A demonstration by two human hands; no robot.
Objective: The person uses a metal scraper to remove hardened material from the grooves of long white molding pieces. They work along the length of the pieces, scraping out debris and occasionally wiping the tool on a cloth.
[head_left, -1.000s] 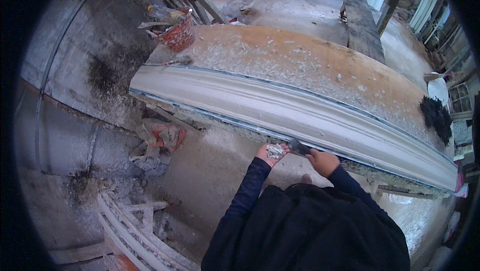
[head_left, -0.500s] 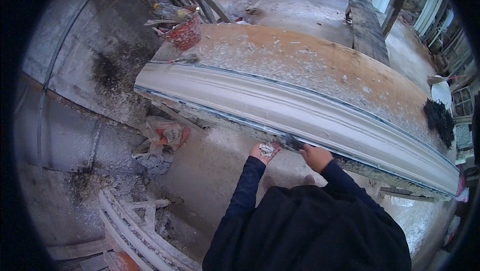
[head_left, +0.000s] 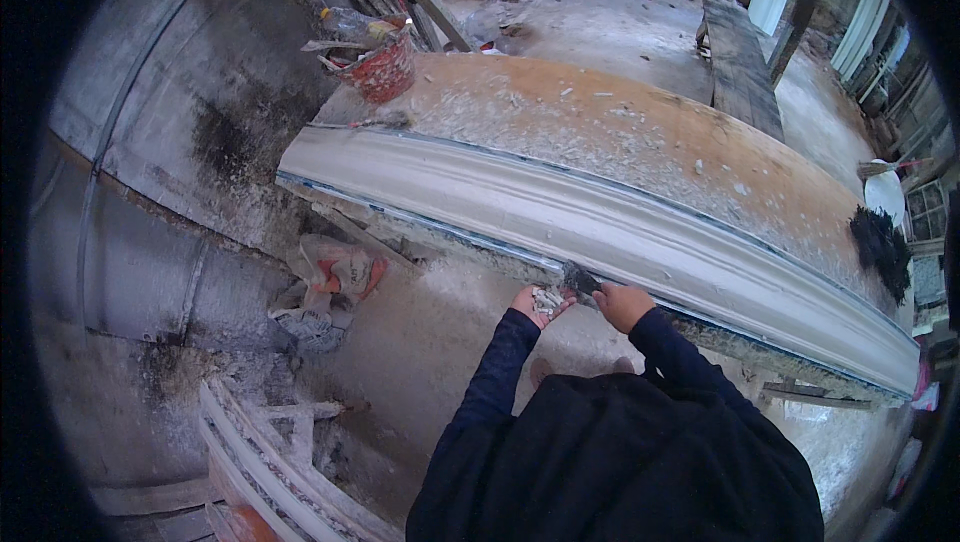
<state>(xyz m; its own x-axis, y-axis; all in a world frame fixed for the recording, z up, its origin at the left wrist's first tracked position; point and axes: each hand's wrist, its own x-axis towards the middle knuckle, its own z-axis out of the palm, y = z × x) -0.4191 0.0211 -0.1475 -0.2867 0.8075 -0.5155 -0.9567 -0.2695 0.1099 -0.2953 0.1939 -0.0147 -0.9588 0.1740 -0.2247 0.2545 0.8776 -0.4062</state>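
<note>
My left hand (head_left: 543,306) is cupped with the palm up, just below the near edge of a long white plaster moulding (head_left: 520,199). Small white plaster scraps (head_left: 547,300) lie in its palm. From the right, my right hand (head_left: 625,308) is closed around the handle of a dark, wide-ended hand tool (head_left: 581,280). Whether it is a brush or a scraper, I cannot tell. The tool's wide end is at the moulding's near edge, right beside the fingers of my left hand.
The moulding lies along a curved wooden surface (head_left: 650,120) strewn with white flakes. A red bucket (head_left: 382,76) stands at its far left end. Black bristly material (head_left: 880,250) lies at the right. Curved white pieces (head_left: 265,477) are at the lower left, a crumpled sack (head_left: 345,267) near the grey wall.
Both hands sit slightly closer together. The tool's wide end is now against the moulding's edge beside the left palm. The view has shifted a little.
</note>
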